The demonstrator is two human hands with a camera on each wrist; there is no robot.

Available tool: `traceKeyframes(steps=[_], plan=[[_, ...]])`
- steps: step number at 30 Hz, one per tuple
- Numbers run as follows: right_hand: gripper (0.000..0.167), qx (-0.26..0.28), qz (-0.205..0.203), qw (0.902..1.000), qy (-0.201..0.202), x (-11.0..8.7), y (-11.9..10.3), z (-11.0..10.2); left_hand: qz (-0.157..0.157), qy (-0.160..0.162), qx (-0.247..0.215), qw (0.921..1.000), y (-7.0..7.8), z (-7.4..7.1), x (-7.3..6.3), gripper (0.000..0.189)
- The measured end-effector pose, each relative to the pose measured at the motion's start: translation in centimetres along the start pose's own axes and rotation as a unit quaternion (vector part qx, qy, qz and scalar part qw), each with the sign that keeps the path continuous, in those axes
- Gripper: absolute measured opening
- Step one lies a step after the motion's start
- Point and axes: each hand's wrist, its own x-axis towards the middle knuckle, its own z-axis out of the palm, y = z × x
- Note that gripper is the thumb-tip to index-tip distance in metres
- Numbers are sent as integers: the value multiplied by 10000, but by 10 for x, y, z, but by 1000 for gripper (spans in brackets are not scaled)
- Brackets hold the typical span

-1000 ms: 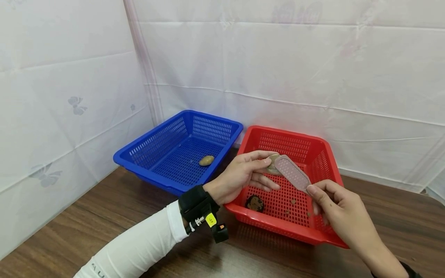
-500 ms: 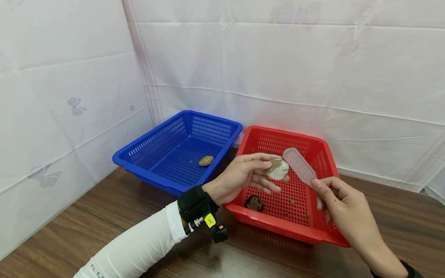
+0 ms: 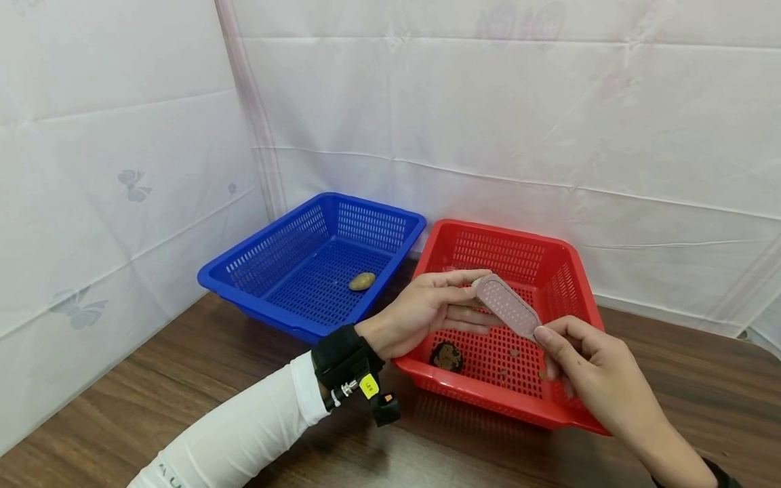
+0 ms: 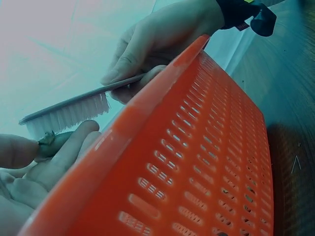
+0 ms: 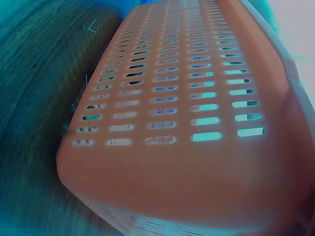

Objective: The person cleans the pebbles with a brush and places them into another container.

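My left hand (image 3: pixel 427 305) pinches an egg-shaped thing (image 4: pixel 60 143) between thumb and fingers over the red basket (image 3: pixel 482 390); the other fingers stretch out below. In the left wrist view it looks greenish with a brown, mud-like patch. From the head it is mostly hidden behind a flat pinkish brush (image 3: pixel 508 307). The right hand (image 3: pixel 594 376) pinches this brush by its handle end, and the pale bristles (image 4: pixel 69 116) face down right at the egg-shaped thing. The right wrist view shows mainly the basket's slotted wall, with neither hand plainly visible.
A dark, brown-crusted round lump (image 3: pixel 447 356) and several brown crumbs (image 3: pixel 514 352) lie in the red basket. Beside it on the wooden table (image 3: pixel 390 451) stands a blue basket (image 3: pixel 274 318) holding one tan oval piece (image 3: pixel 363 281). White cloth (image 3: pixel 488 122) hangs behind.
Half a second ago the brush was lifted to the right, showing the held thing white with brown patches. It is now back down over it. The left hand stays nearly in place.
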Motion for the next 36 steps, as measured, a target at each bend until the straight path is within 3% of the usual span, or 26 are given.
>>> traceKeyframes(steps=[6,18,36], plan=[[18,-171,167,9994,251,3,-1,-1,77,-230,194,9995,0,-1,-1,45],[26,-97,617,9973,382,5,-3,-2,117,-221,299,9992,0,-4,-1,47],[26,-73,676,9964,510,5,-2,-2,213,-243,263,9991,0,-5,-2,50]])
